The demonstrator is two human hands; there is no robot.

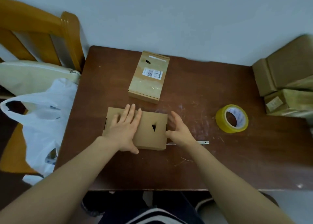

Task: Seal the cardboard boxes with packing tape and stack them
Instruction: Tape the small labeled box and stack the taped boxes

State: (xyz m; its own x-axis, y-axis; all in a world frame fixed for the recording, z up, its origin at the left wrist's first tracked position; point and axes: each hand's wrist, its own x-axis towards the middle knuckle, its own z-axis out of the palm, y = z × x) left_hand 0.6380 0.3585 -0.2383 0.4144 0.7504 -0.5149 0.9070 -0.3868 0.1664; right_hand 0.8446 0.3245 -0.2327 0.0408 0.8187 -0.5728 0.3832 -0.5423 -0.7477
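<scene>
We are seeing a dark reddish-brown, pale-scratched desk. A plain tan box is lying near its front edge; the tan box toward the back edge is carrying a white, black-barcoded label. The tape roll is showing yellow, its core white with blue print.

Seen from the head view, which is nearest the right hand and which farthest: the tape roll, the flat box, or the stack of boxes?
1. Flat box, against the right hand.
2. Tape roll, to its right.
3. Stack of boxes, farther right still.
</scene>
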